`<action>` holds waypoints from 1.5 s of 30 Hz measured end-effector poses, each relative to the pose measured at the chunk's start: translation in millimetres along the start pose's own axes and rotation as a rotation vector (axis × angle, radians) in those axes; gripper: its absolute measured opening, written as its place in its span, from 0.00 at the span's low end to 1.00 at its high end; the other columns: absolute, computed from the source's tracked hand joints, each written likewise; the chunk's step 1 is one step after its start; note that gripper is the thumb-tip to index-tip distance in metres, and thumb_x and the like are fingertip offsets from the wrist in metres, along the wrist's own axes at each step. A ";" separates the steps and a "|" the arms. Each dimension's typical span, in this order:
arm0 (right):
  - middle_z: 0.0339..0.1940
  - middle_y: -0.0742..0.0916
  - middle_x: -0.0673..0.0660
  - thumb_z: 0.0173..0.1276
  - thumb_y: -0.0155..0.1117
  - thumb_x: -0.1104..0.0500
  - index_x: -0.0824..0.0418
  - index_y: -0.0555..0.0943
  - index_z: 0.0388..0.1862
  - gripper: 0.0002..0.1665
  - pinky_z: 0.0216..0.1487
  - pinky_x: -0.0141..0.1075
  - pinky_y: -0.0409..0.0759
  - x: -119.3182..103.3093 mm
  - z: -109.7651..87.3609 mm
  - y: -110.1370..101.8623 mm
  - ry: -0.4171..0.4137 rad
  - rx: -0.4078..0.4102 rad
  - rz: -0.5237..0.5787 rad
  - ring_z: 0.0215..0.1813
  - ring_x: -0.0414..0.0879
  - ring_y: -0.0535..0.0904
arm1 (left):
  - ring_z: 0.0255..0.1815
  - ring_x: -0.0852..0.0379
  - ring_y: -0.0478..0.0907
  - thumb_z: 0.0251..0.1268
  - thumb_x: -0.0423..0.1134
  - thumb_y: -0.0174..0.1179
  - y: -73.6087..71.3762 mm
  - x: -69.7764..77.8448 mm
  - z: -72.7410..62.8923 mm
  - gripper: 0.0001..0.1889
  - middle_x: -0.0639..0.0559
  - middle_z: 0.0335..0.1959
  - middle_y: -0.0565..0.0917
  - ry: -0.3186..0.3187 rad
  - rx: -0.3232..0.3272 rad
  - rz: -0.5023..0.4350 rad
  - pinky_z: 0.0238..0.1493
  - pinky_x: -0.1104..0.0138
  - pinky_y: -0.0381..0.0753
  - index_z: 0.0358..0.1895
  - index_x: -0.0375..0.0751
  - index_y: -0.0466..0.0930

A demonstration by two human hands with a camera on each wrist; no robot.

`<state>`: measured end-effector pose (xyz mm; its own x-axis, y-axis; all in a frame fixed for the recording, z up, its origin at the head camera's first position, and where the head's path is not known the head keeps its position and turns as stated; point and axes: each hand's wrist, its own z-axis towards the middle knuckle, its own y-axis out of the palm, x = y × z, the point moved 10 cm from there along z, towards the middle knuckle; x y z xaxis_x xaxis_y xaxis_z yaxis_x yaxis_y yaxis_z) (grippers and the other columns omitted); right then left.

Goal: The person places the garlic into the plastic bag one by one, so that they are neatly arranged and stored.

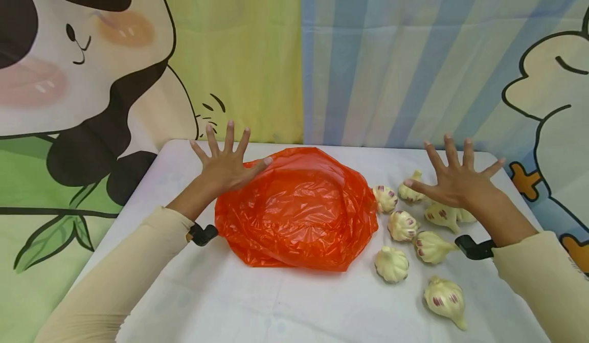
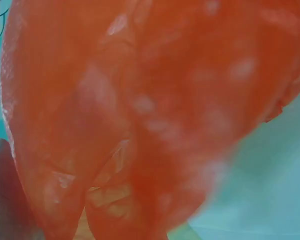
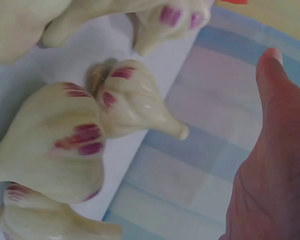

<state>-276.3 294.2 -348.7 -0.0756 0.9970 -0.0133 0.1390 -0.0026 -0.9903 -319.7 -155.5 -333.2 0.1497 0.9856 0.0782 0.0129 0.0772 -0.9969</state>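
A red plastic bag (image 1: 296, 210) lay crumpled and spread on the white-covered bench (image 1: 184, 292), probably set at the middle so that both hands could reach it; whether it held anything could not be told. At least eight garlic bulbs (image 1: 402, 225) lay loose to the right of the bag, apparently kept to that side so the bag had room to lie spread. The nearest bulb (image 1: 384, 199) sat right at the bag's right edge, while a lone bulb (image 1: 445, 299) lay nearer the wearer than the bag.

The left hand (image 1: 225, 168) was spread wide at the bag's upper left edge, its thumb over the plastic; it held nothing, and whether it touched the bag could not be told. The right hand (image 1: 460, 182), also splayed wide and empty, hovered well right of the bag, above the farther bulbs, seemingly clear of them.
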 end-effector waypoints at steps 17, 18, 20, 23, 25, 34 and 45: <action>0.79 0.46 0.63 0.65 0.69 0.52 0.56 0.48 0.80 0.53 0.53 0.75 0.59 -37.5 -64.5 -35.7 -0.279 0.263 0.381 0.74 0.71 0.47 | 0.67 0.32 0.63 0.68 0.54 0.55 -2.9 -14.0 -29.6 0.34 0.34 0.67 0.69 -0.013 0.089 -0.385 0.65 0.32 0.40 0.71 0.36 0.64; 0.79 0.50 0.62 0.65 0.70 0.54 0.56 0.52 0.79 0.51 0.53 0.74 0.61 -40.8 -70.5 -35.9 -0.305 0.282 0.406 0.74 0.70 0.49 | 0.66 0.33 0.63 0.69 0.54 0.55 -2.2 -16.3 -31.1 0.34 0.35 0.67 0.69 -0.019 0.090 -0.405 0.66 0.34 0.45 0.71 0.36 0.63; 0.77 0.58 0.62 0.64 0.71 0.57 0.56 0.58 0.77 0.47 0.54 0.71 0.64 -47.5 -80.3 -34.9 -0.348 0.305 0.457 0.73 0.68 0.55 | 0.66 0.33 0.64 0.70 0.54 0.54 -1.0 -20.8 -33.4 0.34 0.36 0.67 0.69 -0.030 0.092 -0.451 0.65 0.37 0.55 0.72 0.37 0.62; 0.70 0.70 0.64 0.63 0.71 0.58 0.57 0.67 0.72 0.40 0.51 0.68 0.69 -56.8 -91.1 -29.8 -0.389 0.309 0.518 0.68 0.67 0.64 | 0.67 0.35 0.64 0.71 0.57 0.52 -0.1 -26.8 -36.2 0.35 0.37 0.68 0.68 -0.046 0.099 -0.535 0.61 0.40 0.64 0.73 0.38 0.61; 0.65 0.76 0.63 0.63 0.72 0.58 0.58 0.72 0.68 0.35 0.49 0.64 0.73 -63.3 -95.9 -25.3 -0.409 0.296 0.548 0.64 0.65 0.70 | 0.67 0.36 0.64 0.70 0.59 0.51 0.9 -29.7 -37.4 0.37 0.37 0.68 0.68 -0.055 0.098 -0.595 0.61 0.40 0.65 0.73 0.39 0.60; 0.50 0.85 0.51 0.58 0.75 0.57 0.57 0.82 0.56 0.25 0.43 0.40 0.83 -85.2 -106.3 3.4 -0.454 0.204 0.634 0.49 0.44 0.81 | 0.70 0.45 0.64 0.70 0.60 0.51 10.6 -44.1 -46.8 0.34 0.43 0.66 0.73 -0.130 0.159 -0.868 0.65 0.47 0.64 0.72 0.43 0.63; 0.48 0.85 0.50 0.60 0.73 0.57 0.57 0.83 0.52 0.20 0.42 0.41 0.83 -103.1 -105.7 40.3 -0.434 -0.040 0.677 0.47 0.49 0.83 | 0.67 0.48 0.68 0.70 0.62 0.49 27.0 -45.7 -59.6 0.35 0.45 0.67 0.71 -0.176 0.157 -1.044 0.65 0.51 0.66 0.71 0.42 0.66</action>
<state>-158.6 199.3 -372.7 -0.3378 0.6612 -0.6699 0.3270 -0.5849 -0.7423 -267.3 -207.4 -363.6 -0.0066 0.4274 0.9040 -0.0769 0.9012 -0.4266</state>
